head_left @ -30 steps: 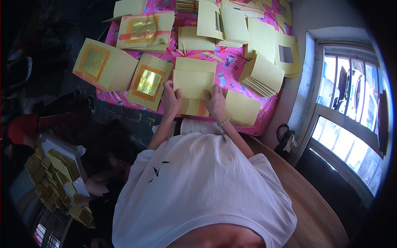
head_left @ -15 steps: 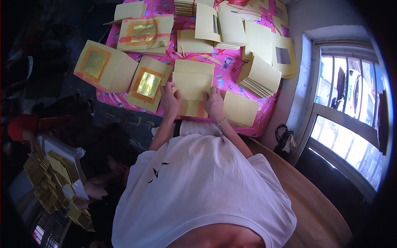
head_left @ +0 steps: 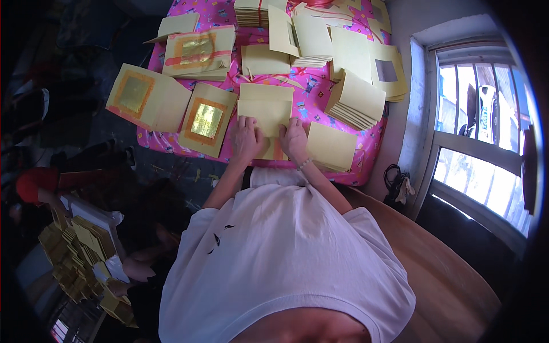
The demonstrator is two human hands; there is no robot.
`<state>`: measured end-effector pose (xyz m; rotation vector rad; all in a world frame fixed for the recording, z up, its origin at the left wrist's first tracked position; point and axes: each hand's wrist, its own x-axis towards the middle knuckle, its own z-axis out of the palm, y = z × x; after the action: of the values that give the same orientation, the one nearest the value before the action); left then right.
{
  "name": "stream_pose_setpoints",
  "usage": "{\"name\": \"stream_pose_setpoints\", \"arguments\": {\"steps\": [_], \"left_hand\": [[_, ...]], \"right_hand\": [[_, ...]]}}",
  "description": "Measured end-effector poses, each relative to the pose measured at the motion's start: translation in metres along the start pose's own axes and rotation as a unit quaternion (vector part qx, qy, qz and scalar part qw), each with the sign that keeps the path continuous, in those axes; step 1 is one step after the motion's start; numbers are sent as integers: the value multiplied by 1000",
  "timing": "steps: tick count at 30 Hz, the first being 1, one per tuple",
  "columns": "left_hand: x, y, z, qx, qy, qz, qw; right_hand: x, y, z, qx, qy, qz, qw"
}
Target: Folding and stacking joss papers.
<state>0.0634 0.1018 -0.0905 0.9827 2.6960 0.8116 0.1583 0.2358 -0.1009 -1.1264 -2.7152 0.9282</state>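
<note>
Folded yellow sheet [head_left: 265,108] at pink cloth's [head_left: 320,94] near edge is pressed flat under left hand [head_left: 247,139] and right hand [head_left: 294,139], fingers narrowly spread.

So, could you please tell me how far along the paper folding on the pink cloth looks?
Done, apparently: a stack of folded yellow sheets right of the hands. In hand: left hand and right hand press the pale yellow folded sheet. Left: gold-foil squares of yellow paper lie flat, unfolded, on the pink patterned cloth.

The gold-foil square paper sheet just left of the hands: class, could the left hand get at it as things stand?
Probably yes: the gold-foil square paper sheet lies uncovered right beside the left hand, with nothing between them.
</note>
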Motion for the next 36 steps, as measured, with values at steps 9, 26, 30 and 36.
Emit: {"name": "stream_pose_setpoints", "arguments": {"steps": [9,26,30,36], "left_hand": [[-11,2,4,33,13,-6,999],[-19,-6,14,-32,62,-1,998],[-19,-6,14,-32,64,-5,997],[-18,-6,15,-40,76,4,996]], "right_hand": [[3,-8,-26,45,72,-113,990],[-6,1,8,46,-56,-163,984],[-8,0,-1,15,-73,-116,990],[-8,-3,-2,7,-78,-112,991]]}}
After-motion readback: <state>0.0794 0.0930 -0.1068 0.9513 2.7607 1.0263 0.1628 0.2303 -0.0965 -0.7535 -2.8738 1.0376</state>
